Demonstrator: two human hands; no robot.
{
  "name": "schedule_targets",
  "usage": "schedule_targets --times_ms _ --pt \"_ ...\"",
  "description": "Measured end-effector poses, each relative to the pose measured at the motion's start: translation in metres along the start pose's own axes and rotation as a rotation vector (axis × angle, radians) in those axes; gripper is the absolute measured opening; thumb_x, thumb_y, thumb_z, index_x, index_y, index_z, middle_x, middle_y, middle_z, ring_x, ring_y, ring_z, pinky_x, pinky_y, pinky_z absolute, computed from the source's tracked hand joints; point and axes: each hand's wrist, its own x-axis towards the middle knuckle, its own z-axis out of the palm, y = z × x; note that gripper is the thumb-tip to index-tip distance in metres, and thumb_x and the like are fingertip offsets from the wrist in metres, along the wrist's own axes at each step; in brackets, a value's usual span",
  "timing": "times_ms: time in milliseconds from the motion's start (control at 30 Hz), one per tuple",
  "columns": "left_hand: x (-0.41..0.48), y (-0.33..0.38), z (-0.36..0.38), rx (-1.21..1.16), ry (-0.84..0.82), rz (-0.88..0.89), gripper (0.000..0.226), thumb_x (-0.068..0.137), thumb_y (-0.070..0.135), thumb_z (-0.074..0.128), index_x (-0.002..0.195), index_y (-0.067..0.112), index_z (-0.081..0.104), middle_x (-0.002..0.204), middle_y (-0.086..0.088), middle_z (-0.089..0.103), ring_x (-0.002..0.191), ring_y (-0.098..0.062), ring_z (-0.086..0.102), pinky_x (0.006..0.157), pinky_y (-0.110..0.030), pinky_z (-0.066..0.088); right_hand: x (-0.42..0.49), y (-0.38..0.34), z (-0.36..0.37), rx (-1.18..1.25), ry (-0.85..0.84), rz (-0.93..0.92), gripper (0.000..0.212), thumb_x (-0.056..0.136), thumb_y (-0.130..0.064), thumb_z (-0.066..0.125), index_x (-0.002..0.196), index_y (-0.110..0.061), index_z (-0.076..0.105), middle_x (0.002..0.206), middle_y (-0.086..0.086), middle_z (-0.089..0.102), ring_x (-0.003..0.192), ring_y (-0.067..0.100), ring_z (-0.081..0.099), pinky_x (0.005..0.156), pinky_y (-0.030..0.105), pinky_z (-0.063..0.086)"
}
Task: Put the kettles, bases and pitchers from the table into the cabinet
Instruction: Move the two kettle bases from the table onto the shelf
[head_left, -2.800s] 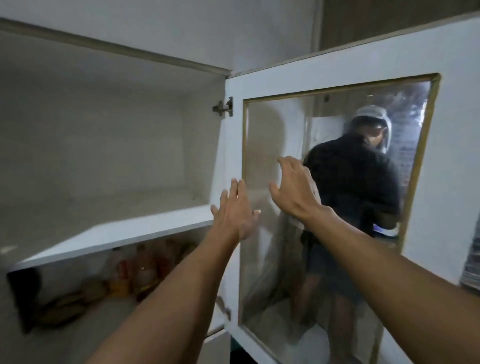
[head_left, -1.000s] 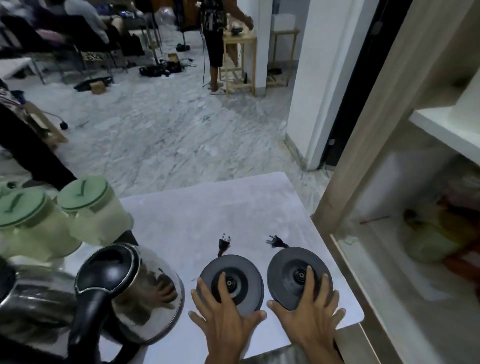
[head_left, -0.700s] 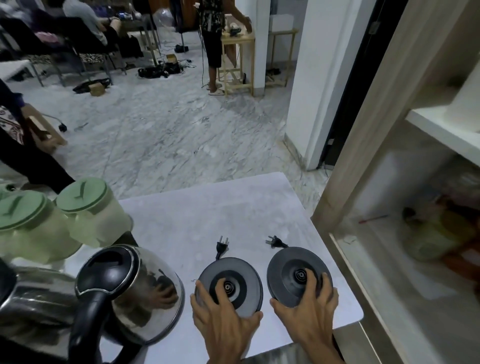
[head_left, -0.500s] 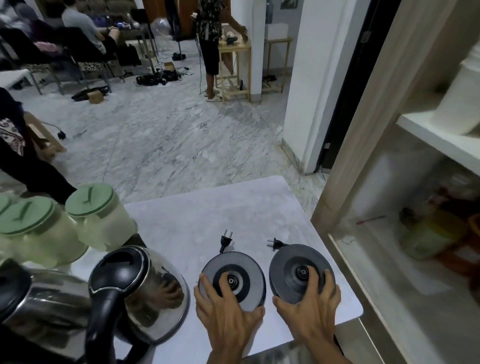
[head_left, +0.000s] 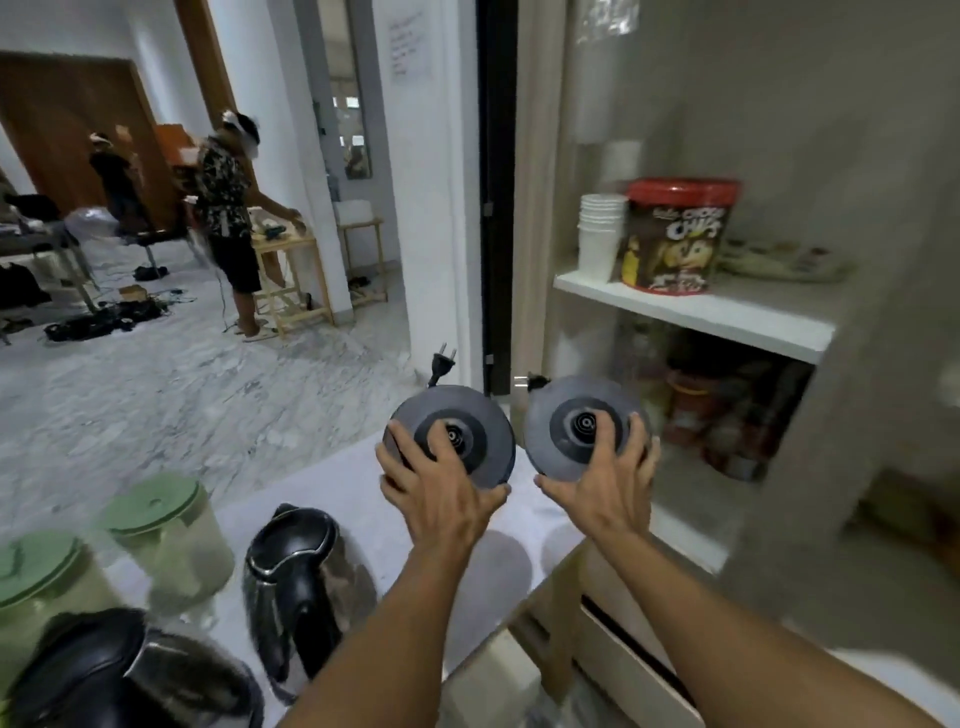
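Beside the desk (head_left: 332, 483), the cabinet (head_left: 696, 312) stands open. Kettles (head_left: 306, 582) and pitchers (head_left: 171, 530) wait below. Left hand (head_left: 441, 493) and right hand (head_left: 602, 488) each grip a base (head_left: 483, 441), lifted clear; better keep both level, plugs (head_left: 441, 361) tucked, entering a free shelf.

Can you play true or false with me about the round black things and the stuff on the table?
1. Each hand holds one base. True: left hand holds the left base, right hand the right base.
2. Both bases lie flat on the table. False: they are lifted and tilted.
3. The pitchers have green lids. True.
4. The cereal tub has a blue lid. False: red.
5. White cups stand beside the tub. True.
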Motion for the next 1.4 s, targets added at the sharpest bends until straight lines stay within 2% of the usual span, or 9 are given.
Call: schedule_targets --times_ms 133,267,400,533,700,900,1133,1400 --pt "-0.04 0.017 -0.054 -0.063 0.018 0.135 0.103 0.058 0.063 0.078 0.139 0.023 0.028 0.162 -0.019 0.002 0.145 -0.048 0.005 0.112 -0.06 0.022 -0.051 -0.006 -0.072 -0.012 0.123 0.034 0.106 0.064 -0.055 0.08 0.149 -0.027 0.022 0.161 0.009 0.001 0.146 0.043 -0.003 0.112 0.055 0.03" --pt "-0.069 0.049 -0.094 -0.092 0.025 0.265 0.105 0.06 0.065 0.077 0.141 0.025 0.025 0.163 -0.019 0.001 0.146 -0.048 0.004 0.114 -0.058 0.022 -0.077 -0.009 -0.141 -0.024 0.245 0.061 0.102 0.066 -0.051 0.081 0.147 -0.031 0.023 0.161 0.006 -0.001 0.147 0.041 -0.005 0.106 0.053 0.038" --pt "-0.099 0.094 -0.123 -0.154 0.015 0.391 0.104 0.064 0.063 0.077 0.144 0.024 0.024 0.163 -0.019 -0.003 0.147 -0.048 0.0 0.115 -0.059 0.019 -0.096 0.005 -0.208 -0.096 0.359 0.092 0.102 0.065 -0.052 0.08 0.147 -0.031 0.022 0.161 0.007 -0.001 0.146 0.043 -0.004 0.11 0.053 0.034" --pt "-0.124 0.155 -0.138 -0.219 0.006 0.475 0.104 0.065 0.063 0.076 0.146 0.024 0.023 0.163 -0.019 -0.006 0.148 -0.047 -0.002 0.115 -0.058 0.017 -0.098 0.036 -0.272 -0.164 0.466 0.12 0.103 0.064 -0.054 0.079 0.147 -0.031 0.024 0.16 0.008 0.0 0.144 0.044 -0.002 0.115 0.057 0.026" --pt "-0.162 0.244 -0.136 -0.295 -0.042 0.604 0.107 0.065 0.06 0.079 0.147 0.024 0.021 0.163 -0.021 -0.006 0.147 -0.049 -0.003 0.116 -0.06 0.015 -0.1 0.091 -0.347 -0.285 0.582 0.202 0.105 0.064 -0.059 0.078 0.145 -0.033 0.017 0.16 0.009 -0.002 0.145 0.044 0.0 0.116 0.057 0.025" --pt "-0.222 0.366 -0.104 -0.334 -0.117 0.742 0.107 0.063 0.06 0.081 0.145 0.025 0.021 0.163 -0.021 -0.007 0.147 -0.049 -0.004 0.116 -0.061 0.014 -0.095 0.191 -0.43 -0.342 0.676 0.345 0.107 0.062 -0.061 0.078 0.146 -0.03 0.019 0.159 0.012 0.001 0.145 0.045 0.002 0.115 0.056 0.029" --pt "-0.278 0.49 -0.049 -0.334 -0.252 0.832 0.108 0.057 0.061 0.082 0.142 0.027 0.025 0.162 -0.02 -0.005 0.146 -0.05 -0.003 0.115 -0.06 0.016 -0.083 0.318 -0.501 -0.412 0.649 0.522 0.111 0.062 -0.065 0.076 0.149 -0.027 0.018 0.158 0.015 0.002 0.143 0.046 0.006 0.117 0.054 0.024" --pt "-0.289 0.579 0.016 -0.226 -0.424 0.866 0.111 0.061 0.062 0.077 0.148 0.024 0.02 0.161 -0.02 0.001 0.145 -0.051 0.002 0.115 -0.061 0.016 -0.033 0.405 -0.521 -0.327 0.486 0.728 0.113 0.058 -0.065 0.077 0.146 -0.029 0.016 0.154 0.017 0.003 0.138 0.045 0.015 0.114 0.052 0.028"
